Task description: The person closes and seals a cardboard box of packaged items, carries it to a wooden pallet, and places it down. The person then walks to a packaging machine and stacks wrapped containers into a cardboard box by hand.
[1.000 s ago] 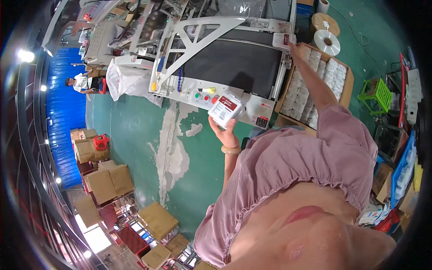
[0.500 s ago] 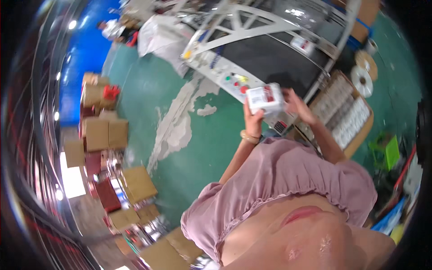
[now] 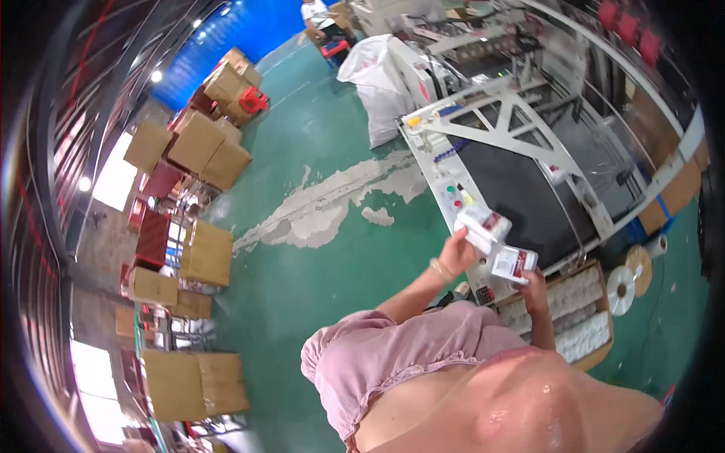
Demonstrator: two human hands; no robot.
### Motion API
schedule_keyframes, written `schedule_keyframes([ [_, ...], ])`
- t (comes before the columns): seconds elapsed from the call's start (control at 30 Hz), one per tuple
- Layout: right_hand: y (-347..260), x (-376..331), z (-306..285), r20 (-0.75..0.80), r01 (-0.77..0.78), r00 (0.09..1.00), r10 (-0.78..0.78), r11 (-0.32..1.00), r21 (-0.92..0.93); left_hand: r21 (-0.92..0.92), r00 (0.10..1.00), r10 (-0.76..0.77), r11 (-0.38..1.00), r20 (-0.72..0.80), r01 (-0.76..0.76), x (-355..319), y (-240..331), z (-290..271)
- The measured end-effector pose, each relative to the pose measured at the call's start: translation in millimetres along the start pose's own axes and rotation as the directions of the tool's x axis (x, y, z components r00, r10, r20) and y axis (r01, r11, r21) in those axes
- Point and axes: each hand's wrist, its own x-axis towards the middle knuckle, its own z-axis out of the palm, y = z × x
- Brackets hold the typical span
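In my left hand (image 3: 456,254) is a white, plastic-wrapped pack (image 3: 477,229) with a dark red label, gripped by its near edge. A second, similar white pack (image 3: 507,263) is held in my right hand (image 3: 533,284), fingers round its right side. The two packs are close together, one slightly farther away than the other; whether they touch I cannot tell. Both hands are over the near end of a machine's pale control panel (image 3: 444,175), which has coloured buttons. Beyond them runs the machine's black belt (image 3: 507,181).
An open carton (image 3: 602,341) with rows of white packs stands right of my right arm. Film rolls (image 3: 621,291) lie farther right. A white frame (image 3: 521,136) spans the belt. A large white sack (image 3: 377,90) stands beyond the machine; brown cartons (image 3: 205,253) line the left. A person (image 3: 320,23) sits far off.
The view has swung, shifting the machine rightward. Before, one pack showed between my hands; now a pack is in each hand, and my right hand has come nearer.
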Motion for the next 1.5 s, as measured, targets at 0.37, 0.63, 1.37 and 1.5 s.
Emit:
schedule_keyframes([
  [0.37, 6, -3, -66, -0.219, 0.080, 0.975, -0.039, 0.980, 0.183, -0.022, 0.801, 0.562, 0.821, 0.206, -0.571, 75, 207, 69],
  [0.63, 18, -11, -155, -0.503, 0.298, 0.830, -0.240, 0.954, 0.037, -0.112, 1.000, 0.008, 0.994, -0.014, -0.009, 16, 49, -12],
  [1.37, -21, 104, -248, -0.936, 0.052, 0.335, -0.107, 0.994, -0.095, 0.123, 0.997, 0.039, 0.992, -0.073, -0.030, -37, 46, 1],
  [1.5, -31, 120, -230, -0.877, -0.030, 0.450, -0.169, 0.978, -0.204, 0.061, 0.996, -0.054, 0.996, -0.070, 0.058, -41, 54, -23],
])
